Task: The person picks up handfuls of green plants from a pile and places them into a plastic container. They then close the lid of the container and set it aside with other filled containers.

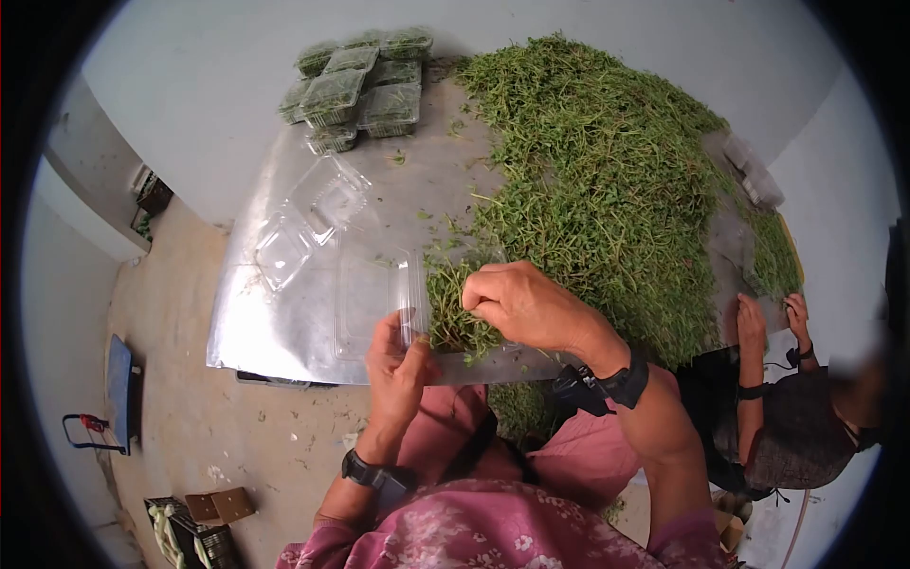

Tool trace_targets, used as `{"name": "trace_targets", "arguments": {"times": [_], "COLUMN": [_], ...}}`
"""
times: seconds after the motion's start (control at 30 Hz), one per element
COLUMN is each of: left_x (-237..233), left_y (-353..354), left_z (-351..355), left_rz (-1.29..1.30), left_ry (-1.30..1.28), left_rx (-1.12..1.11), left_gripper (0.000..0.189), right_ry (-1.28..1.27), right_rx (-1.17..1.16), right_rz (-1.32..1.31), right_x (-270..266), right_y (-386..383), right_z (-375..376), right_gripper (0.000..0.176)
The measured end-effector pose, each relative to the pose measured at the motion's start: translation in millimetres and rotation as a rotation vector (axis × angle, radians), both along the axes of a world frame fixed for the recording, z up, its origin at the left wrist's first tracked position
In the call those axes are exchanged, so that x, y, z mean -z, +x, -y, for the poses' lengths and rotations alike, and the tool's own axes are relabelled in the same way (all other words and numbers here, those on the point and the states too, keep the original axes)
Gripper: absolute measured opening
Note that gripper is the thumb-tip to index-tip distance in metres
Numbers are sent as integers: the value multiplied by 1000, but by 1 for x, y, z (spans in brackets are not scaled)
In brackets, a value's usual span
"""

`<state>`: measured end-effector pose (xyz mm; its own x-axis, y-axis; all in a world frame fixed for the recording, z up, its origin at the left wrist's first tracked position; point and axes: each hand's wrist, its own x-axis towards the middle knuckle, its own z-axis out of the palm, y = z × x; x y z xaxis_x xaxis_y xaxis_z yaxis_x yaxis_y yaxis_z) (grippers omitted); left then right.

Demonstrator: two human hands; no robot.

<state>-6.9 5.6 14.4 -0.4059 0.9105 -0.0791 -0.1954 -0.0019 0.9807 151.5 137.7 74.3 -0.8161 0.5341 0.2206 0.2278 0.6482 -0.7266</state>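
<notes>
Head view: left hand (398, 365) grips the near edge of a clear clamshell box (379, 303), thumb on top and fingers underneath, closed tight on the plastic. The box is open, its lid flap lying out to the left. It sits at the near edge of the shiny sheet (275, 332), just in front of the person's lap.

Right hand (526, 303) is over the box's right half, fingers curled in and pinched on a bunch of greens (455, 318) inside it. The bunch is thin-stemmed, bright green and tangled, and fills that half of the box.

The big greens pile (607, 171) covers the sheet's far-right part, its near edge touching the box. Two empty clamshells (303, 223) lie open on the left of the sheet, well apart from the hands. A stack of filled boxes (360, 81) sits at the far left, lids shut, green showing through.

Black wristbands are on both wrists: left (365, 469), right (621, 384). Faces too small to read.

A co-worker's hands (768, 318) rest at the right edge of the pile, and more clear boxes (754, 171) lie at the far right.
</notes>
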Motion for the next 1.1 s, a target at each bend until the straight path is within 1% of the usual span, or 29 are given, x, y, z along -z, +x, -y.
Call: {"name": "trace_targets", "arguments": {"times": [0.1,0.13,0.23,0.33,0.43,0.53,0.63,0.73,0.83,0.93,1.03,1.07,1.1], "left_x": [-2,-2,1,2,1,-2,-1,-2,2,1,1,1,2], "left_y": [2,2,1,1,3,3,3,4,3,1,4,4,4], "left_z": [0,-1,-1,-1,-1,-1,-1,0,-1,0,-1,-1,0], "left_rz": [-16,-17,-32,-17,-21,-16,-21,-8,-11,-34,-22,-25,-29], "left_ry": [3,7,6,23,25,5,10,8,14,8,16,18,19], "left_rx": [-13,-14,-14,-11,-11,-9,-2,-17,-26,11,-8,-7,-7], "left_gripper": [33,34,34,34,34,33,33,33,33,34,34,34,34], "right_ry": [-85,-84,126,114,212,179,64,-135,-368,-597,-168,3,97], "right_rx": [98,45,-91,-210,-206,-165,-112,41,92,43,195,251,287], "right_rz": [64,69,251,380,434,366,13,-11,85,192,225,142,171], "right_x": [-25,-22,-22,-11,-3,3,3,-11,-17,-11,-1,11,15], "right_y": [6,10,16,10,4,0,1,1,2,-3,-11,-13,-16], "right_z": [2,1,9,14,15,10,4,0,-2,-5,4,9,11], "right_gripper": [9,12,18,17,19,21,13,11,20,31,33,26,24]}}
